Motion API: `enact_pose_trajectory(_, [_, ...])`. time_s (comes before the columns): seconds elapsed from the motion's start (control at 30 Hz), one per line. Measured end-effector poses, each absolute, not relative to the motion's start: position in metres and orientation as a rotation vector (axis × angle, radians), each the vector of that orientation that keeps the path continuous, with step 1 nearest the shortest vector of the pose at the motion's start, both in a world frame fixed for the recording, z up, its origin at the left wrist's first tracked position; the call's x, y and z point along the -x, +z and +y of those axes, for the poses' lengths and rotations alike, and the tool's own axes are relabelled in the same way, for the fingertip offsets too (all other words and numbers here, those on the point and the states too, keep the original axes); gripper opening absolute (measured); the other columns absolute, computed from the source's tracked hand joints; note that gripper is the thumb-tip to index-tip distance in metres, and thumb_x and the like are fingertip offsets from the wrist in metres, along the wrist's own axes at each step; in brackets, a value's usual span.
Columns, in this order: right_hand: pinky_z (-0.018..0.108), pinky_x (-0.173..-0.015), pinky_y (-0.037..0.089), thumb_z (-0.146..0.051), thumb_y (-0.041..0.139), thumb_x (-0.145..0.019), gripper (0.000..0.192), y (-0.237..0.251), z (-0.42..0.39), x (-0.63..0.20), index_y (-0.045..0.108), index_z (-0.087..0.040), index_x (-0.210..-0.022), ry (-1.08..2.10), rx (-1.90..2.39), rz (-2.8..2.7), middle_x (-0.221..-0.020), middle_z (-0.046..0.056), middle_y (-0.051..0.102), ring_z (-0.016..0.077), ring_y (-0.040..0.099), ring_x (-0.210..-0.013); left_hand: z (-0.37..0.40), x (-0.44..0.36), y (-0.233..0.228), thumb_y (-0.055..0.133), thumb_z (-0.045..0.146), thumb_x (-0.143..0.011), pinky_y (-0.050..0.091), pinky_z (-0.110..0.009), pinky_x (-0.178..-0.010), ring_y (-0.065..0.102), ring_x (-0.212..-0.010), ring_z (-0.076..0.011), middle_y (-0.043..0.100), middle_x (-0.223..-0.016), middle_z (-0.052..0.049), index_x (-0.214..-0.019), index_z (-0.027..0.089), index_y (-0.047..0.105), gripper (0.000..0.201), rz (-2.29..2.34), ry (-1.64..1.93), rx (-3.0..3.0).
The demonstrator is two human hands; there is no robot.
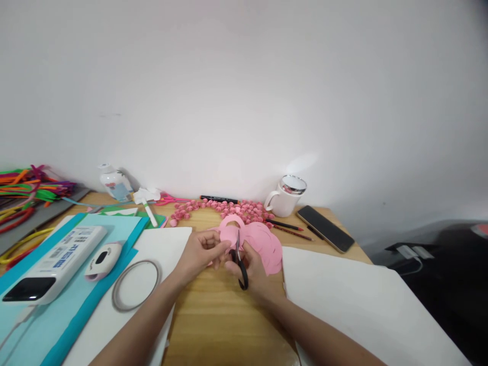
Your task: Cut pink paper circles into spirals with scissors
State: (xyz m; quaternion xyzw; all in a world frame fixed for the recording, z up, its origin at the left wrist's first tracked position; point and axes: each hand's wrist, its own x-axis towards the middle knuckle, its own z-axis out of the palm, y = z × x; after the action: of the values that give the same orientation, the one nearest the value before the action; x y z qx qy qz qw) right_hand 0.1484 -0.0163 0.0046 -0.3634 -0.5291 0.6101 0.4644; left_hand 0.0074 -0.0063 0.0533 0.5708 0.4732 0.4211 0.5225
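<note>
My left hand pinches a round piece of pink paper between thumb and fingers. A curved pink strip loops up from it. Black-handled scissors are in my right hand, their blades pointing away from me and lying against the paper. Whether the blades are apart is too small to tell. Just right of the scissors lies a spread pile of pink paper circles, partly hidden by my right hand. Behind both hands, many small rolled pink paper flowers are heaped on the wooden table.
A white mug, a phone and pencils stand or lie at the back right. White sheets cover the right side. Leftward are a power bank, a tape ring, a white bottle and coloured pipe cleaners.
</note>
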Motion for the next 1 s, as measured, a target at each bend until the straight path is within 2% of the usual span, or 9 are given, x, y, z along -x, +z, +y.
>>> enact_pose_trajectory(0.13, [0.019, -0.044, 0.027, -0.032, 0.071, -0.063, 0.035, 0.0053, -0.0175, -0.1486, 0.039, -0.021, -0.072, 1.513, 0.906, -1.291, -0.057, -0.008, 0.041, 0.0086, 0.037, -0.05, -0.0064, -0.0074, 0.0527, 0.064, 0.04, -0.071, 0.026, -0.017, -0.035, 0.042, -0.032, -0.0056, 0.05, -0.038, 0.006, -0.053, 0.016, 0.051, 0.033, 1.163, 1.03, -1.367])
enact_pose_trajectory(0.37, [0.018, -0.038, 0.026, -0.036, 0.069, -0.065, 0.035, 0.0035, -0.0167, -0.1492, 0.038, -0.023, -0.074, 1.536, 0.916, -1.313, -0.051, -0.009, 0.043, 0.0075, 0.034, -0.042, -0.0049, -0.0049, 0.0513, 0.066, 0.038, -0.07, 0.029, -0.018, -0.037, 0.044, -0.034, -0.0065, 0.052, -0.041, 0.005, -0.055, 0.016, 0.053, 0.03, 1.15, 1.051, -1.357])
enact_pose_trajectory(0.57, [0.017, -0.036, 0.026, -0.035, 0.07, -0.063, 0.038, 0.0069, -0.0176, -0.1466, 0.038, -0.023, -0.08, 1.555, 0.986, -1.293, -0.045, -0.01, 0.044, 0.0074, 0.036, -0.038, -0.0036, -0.0046, 0.0532, 0.071, 0.033, -0.066, 0.033, -0.018, -0.038, 0.045, -0.034, -0.0059, 0.053, -0.044, 0.006, -0.061, 0.015, 0.056, 0.024, 1.129, 1.155, -1.255])
enact_pose_trajectory(0.73, [0.018, -0.035, 0.028, -0.036, 0.068, -0.064, 0.039, 0.0054, -0.0172, -0.1463, 0.04, -0.022, -0.089, 1.566, 0.972, -1.277, -0.048, -0.01, 0.046, 0.0075, 0.038, -0.036, -0.0045, -0.0072, 0.0529, 0.069, 0.034, -0.068, 0.033, -0.018, -0.038, 0.045, -0.033, -0.0062, 0.056, -0.046, 0.006, -0.069, 0.016, 0.058, 0.022, 1.139, 1.183, -1.243])
enact_pose_trajectory(0.83, [0.018, -0.036, 0.03, -0.035, 0.068, -0.064, 0.039, 0.0033, -0.0172, -0.1468, 0.041, -0.021, -0.09, 1.583, 0.944, -1.3, -0.049, -0.009, 0.047, 0.008, 0.039, -0.038, -0.0068, -0.0103, 0.0514, 0.065, 0.036, -0.072, 0.03, -0.018, -0.036, 0.046, -0.034, -0.0065, 0.057, -0.047, 0.004, -0.065, 0.015, 0.057, 0.023, 1.143, 1.086, -1.346])
enact_pose_trajectory(1.0, [0.018, -0.039, 0.029, -0.034, 0.069, -0.066, 0.036, -0.0011, -0.017, -0.1477, 0.042, -0.021, -0.086, 1.581, 0.894, -1.325, -0.052, -0.009, 0.046, 0.0072, 0.038, -0.041, -0.0096, -0.0134, 0.0506, 0.059, 0.037, -0.076, 0.032, -0.018, -0.04, 0.043, -0.035, -0.0063, 0.051, -0.036, 0.005, -0.052, 0.015, 0.054, 0.033, 1.239, 1.106, -1.442])
